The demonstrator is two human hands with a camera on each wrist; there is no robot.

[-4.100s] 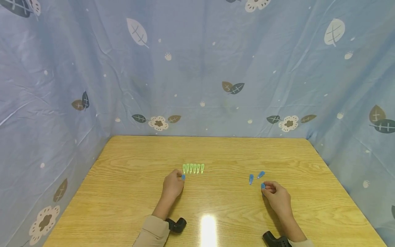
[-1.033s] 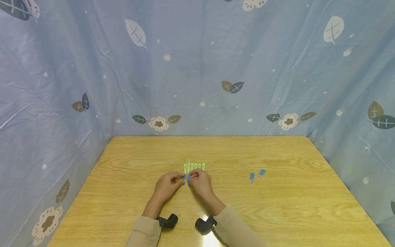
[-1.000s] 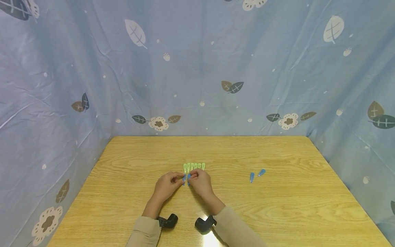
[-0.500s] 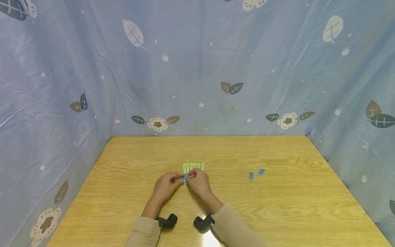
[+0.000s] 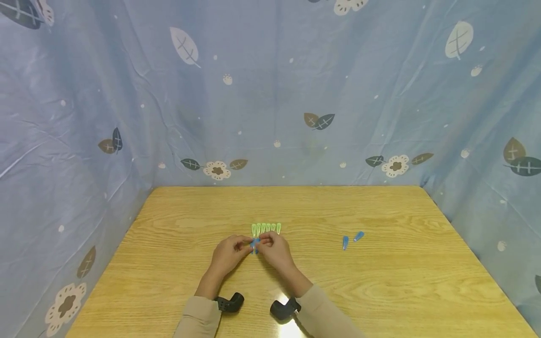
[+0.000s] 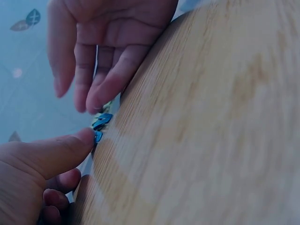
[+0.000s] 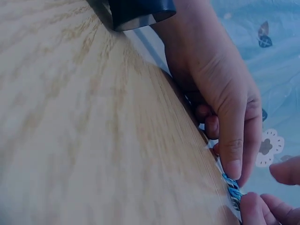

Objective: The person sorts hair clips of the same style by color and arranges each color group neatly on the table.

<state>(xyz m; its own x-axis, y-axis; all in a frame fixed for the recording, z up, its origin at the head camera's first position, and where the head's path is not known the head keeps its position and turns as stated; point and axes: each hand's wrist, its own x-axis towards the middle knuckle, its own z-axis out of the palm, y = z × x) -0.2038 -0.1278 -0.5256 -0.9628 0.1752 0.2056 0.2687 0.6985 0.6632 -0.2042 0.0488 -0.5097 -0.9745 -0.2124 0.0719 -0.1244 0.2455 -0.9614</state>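
Side by side on the wooden table lie two blue snap hair clips, just in front of a row of several green hair clips [image 5: 263, 228]. My left hand [image 5: 228, 255] pinches the left blue hair clip [image 6: 98, 137], thumb tip against it in the left wrist view. From the other side my right hand [image 5: 276, 252] has its thumb and a fingertip at the right blue hair clip [image 6: 102, 121]. The two hands are nearly fingertip to fingertip, and fingers cover parts of both clips.
Two more blue hair clips, one upright [image 5: 345, 242] and one slanted [image 5: 359, 236], lie apart to the right on the wooden table [image 5: 401, 272]. A patterned blue curtain [image 5: 253, 94] stands behind it. Black wrist cameras [image 5: 230, 303] sit on both wrists.
Over the last few seconds my right hand came leftward from the loose blue clips, bringing one beside the left hand's clip. Within the last second it slid slightly left, narrowing the gap between them.
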